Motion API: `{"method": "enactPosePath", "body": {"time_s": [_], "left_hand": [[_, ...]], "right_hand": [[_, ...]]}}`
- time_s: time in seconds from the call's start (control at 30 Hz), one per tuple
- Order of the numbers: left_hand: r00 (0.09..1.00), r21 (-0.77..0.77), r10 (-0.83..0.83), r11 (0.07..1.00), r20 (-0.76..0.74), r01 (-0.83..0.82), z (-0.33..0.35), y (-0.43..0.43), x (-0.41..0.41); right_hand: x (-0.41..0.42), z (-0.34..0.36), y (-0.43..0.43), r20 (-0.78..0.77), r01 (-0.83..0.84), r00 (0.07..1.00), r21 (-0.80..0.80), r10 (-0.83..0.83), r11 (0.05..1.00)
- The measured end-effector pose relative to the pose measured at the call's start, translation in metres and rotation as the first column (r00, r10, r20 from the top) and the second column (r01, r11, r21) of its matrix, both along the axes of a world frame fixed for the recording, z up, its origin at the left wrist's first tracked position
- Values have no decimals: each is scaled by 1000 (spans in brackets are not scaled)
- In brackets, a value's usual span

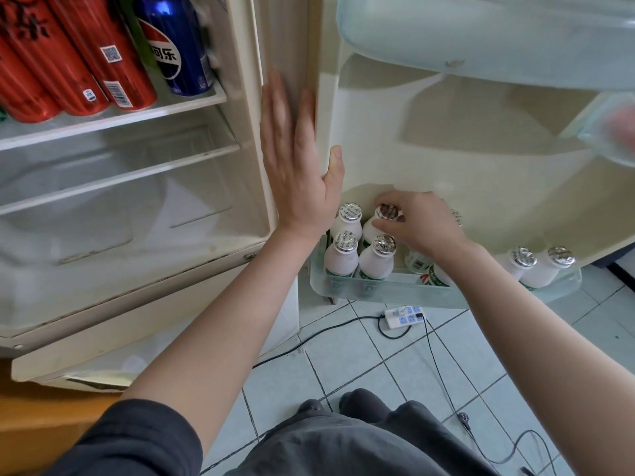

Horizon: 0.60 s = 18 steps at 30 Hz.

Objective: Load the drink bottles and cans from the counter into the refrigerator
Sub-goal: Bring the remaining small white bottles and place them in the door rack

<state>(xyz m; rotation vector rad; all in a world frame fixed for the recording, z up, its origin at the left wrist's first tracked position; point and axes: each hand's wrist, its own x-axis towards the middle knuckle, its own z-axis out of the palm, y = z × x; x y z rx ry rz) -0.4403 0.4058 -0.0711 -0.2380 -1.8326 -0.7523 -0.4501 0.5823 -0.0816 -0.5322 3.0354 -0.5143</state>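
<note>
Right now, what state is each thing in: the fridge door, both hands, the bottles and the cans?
Fridge door: open.
Left hand: flat, fingers straight, against the fridge's edge.
Right hand: curled round one bottle's cap.
Held bottle: upright in the door shelf, foil-capped.
Other white bottles: upright in that shelf, foil-capped.
Red cans: standing on the upper shelf.
Blue can: standing beside them.

White foil-capped bottles (376,261) are stood upright in the door rack (378,291); one bottle (369,229) is pinched at its cap by the right hand (419,225). On a shelf (137,115), red cans (68,63) and a blue can (175,46) are stood.
</note>
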Motion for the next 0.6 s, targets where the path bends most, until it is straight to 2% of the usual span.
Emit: {"method": "enactPosePath", "body": {"time_s": [0.17, 0.33, 0.5, 0.6], "left_hand": [[1000, 12, 3, 1000, 14, -3, -1, 0, 0], [1000, 3, 1, 1000, 8, -1, -1, -1, 0], [1000, -4, 13, 1000, 8, -13, -2, -1, -1], [1000, -3, 13, 1000, 11, -13, -2, -2, -2]], "right_hand": [[-3, 3, 4, 49, -32, 998, 21, 31, 999], [-1, 2, 6, 100, 15, 995, -60, -8, 998], [4, 2, 12, 165, 104, 984, -234, -66, 967], [10, 7, 20, 139, 173, 981, -311, -135, 935]]}}
